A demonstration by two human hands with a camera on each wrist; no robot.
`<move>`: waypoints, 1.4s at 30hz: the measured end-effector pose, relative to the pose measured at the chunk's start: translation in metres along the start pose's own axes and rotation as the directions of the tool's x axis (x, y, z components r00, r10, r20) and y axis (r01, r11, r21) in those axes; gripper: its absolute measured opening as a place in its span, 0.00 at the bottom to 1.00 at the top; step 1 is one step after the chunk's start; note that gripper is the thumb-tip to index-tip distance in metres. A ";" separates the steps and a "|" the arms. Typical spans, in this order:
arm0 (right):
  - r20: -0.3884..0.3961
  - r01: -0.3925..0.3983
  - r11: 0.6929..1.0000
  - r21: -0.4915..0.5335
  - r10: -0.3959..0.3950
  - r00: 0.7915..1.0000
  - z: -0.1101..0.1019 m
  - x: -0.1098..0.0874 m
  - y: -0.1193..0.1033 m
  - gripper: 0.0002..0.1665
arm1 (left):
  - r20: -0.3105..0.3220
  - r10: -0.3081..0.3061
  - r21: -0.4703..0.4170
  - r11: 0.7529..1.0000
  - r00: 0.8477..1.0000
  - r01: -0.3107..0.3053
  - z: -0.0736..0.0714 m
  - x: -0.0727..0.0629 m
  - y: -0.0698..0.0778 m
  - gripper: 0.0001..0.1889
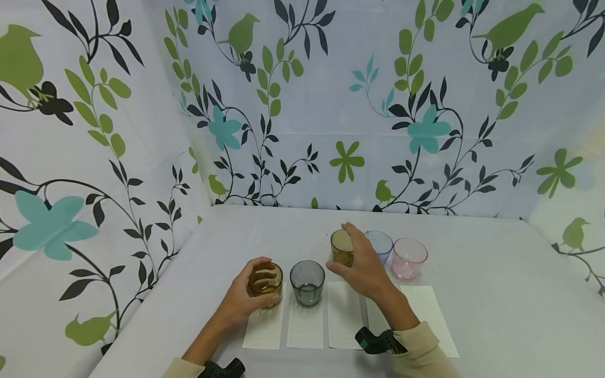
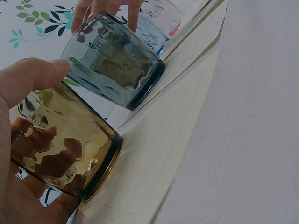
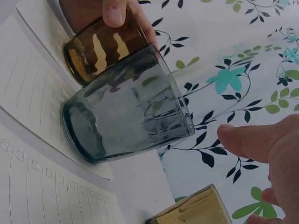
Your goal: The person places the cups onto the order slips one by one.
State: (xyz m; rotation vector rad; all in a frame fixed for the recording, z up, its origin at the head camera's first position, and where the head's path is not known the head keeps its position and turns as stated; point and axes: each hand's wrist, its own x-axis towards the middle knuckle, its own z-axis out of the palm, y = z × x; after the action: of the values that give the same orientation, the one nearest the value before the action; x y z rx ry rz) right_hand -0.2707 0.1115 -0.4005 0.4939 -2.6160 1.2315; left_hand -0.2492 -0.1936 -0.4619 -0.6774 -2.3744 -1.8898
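Note:
In the head view my left hand [image 1: 242,294] grips an amber glass [image 1: 266,282] over the leftmost paper strip, thumb on one side and fingers round the far side. A grey glass [image 1: 308,286] stands just right of it on the second strip. My right hand [image 1: 363,265] is at an olive-yellow glass [image 1: 341,244] behind the strips, thumb and fingers spread apart. In the right wrist view a gap shows between the right thumb [image 3: 243,140] and the rim of that yellow glass [image 3: 191,210]. Part of the yellow glass is hidden by the hand.
A blue glass [image 1: 379,244] and a pink glass [image 1: 408,257] stand side by side at the back right. Several lined paper strips [image 1: 344,320] lie in a row on the white table [image 1: 501,294]. A patterned curtain [image 1: 302,105] hangs behind.

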 end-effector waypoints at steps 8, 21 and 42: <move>-0.031 0.032 0.999 0.040 -0.031 0.999 -0.002 0.004 0.005 0.53 | -0.005 0.017 0.021 1.000 1.000 -0.017 0.000 0.000 0.001 0.38; -0.034 -0.006 0.993 0.116 0.010 0.999 0.004 0.009 0.012 0.53 | -0.020 -0.033 -0.007 0.999 0.999 0.033 0.003 0.002 0.005 0.39; -0.063 -0.029 0.983 0.179 0.041 0.997 0.009 0.013 0.020 0.54 | -0.015 -0.017 0.014 1.000 1.000 0.017 0.002 0.001 0.008 0.38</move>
State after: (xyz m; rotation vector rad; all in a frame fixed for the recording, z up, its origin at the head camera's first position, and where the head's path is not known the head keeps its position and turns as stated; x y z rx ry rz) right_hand -0.2903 0.1133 -0.4162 0.4301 -2.4826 1.4752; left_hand -0.2471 -0.1901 -0.4543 -0.6418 -2.3906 -1.8756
